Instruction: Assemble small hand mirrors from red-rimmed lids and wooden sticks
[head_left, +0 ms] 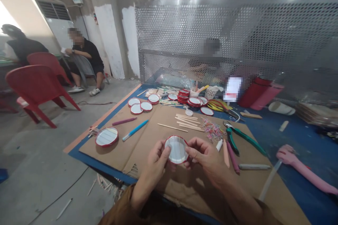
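Note:
In front of me, over the cardboard sheet (148, 147), I hold a round lid (176, 150) with a red rim and a whitish inner face turned up toward me. Faint thin lines run across that face. My left hand (157, 160) pinches the left edge, thumb on top. My right hand (205, 155) grips the right edge between thumb and fingers; some fingertips are hidden beneath. A similar lid (106, 136) with lines across it lies at the left. Flat wooden sticks (188, 121) and a heap of small coloured bands (212, 129) lie beyond my hands.
Several red-rimmed lids (194, 101) are stacked at the back. A blue marker (135, 130) and purple marker (124, 121) lie left; green-handled pliers (232, 142) and a pink tool (303, 170) lie right. A perforated metal screen (171, 42) stands behind. People sit near red chairs (39, 84).

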A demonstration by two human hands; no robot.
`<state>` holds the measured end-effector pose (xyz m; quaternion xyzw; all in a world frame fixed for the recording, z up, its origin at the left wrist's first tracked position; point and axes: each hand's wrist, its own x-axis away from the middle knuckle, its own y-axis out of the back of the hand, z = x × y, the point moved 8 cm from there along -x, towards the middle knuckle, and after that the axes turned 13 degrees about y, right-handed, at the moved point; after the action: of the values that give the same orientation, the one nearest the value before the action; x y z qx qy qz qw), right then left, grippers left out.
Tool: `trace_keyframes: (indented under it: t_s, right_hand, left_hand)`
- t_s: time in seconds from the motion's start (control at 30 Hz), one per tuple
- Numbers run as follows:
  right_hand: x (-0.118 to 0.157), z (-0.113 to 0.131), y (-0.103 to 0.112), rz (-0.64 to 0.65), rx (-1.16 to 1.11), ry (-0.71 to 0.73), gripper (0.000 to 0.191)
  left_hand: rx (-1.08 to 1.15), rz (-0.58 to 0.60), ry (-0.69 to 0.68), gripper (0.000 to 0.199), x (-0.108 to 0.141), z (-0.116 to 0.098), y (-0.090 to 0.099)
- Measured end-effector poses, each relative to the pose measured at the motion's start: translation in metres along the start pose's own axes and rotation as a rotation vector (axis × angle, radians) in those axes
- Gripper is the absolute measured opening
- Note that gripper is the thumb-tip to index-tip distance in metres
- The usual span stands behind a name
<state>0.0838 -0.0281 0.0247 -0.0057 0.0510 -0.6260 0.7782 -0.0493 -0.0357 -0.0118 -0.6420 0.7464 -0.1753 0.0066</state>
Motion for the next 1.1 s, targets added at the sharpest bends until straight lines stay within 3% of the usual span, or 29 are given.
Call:
trace_keyframes:
  t_s: [0.13,0.27,0.33,0.43,0.57,0.67,0.77,0.93,1.1]
  right_hand:
    - [0.001,-0.006,-0.003,0.019,-0.045,-0.046,0.041]
    - [0.001,-0.012,-0.006,0.062,-0.01,-0.054,0.043]
    - [0.001,-0.011,-0.007,0.058,0.018,-0.019,0.042]
    - [0.001,-0.002,-0.005,0.019,0.084,0.096,0.036]
    - [0.004,0.017,-0.001,-0.028,0.266,0.337,0.023]
    - [0.008,0.029,-0.001,-0.033,0.409,0.519,0.014]
    - [0.01,0.032,-0.001,-0.009,0.485,0.597,0.013]
    - [0.01,0.032,-0.002,0.02,0.566,0.643,0.012]
    - [0.014,0.043,-0.005,0.019,0.722,0.778,0.012]
  left_hand:
    - [0.034,-0.021,-0.023,0.055,0.002,-0.004,0.001]
    - [0.024,0.068,0.023,0.053,0.005,0.0,-0.005]
    - [-0.006,0.023,-0.02,0.047,0.009,-0.004,-0.001]
    - [-0.101,-0.106,-0.17,0.029,0.016,-0.016,0.009]
    - [-0.235,-0.174,-0.446,0.008,0.028,-0.033,0.011]
    - [-0.28,-0.204,-0.614,0.008,0.036,-0.04,0.011]
    - [-0.302,-0.224,-0.691,0.011,0.041,-0.045,0.01]
    - [-0.331,-0.253,-0.686,0.012,0.043,-0.046,0.009]
    - [-0.326,-0.231,-0.495,0.008,0.031,-0.034,0.007]
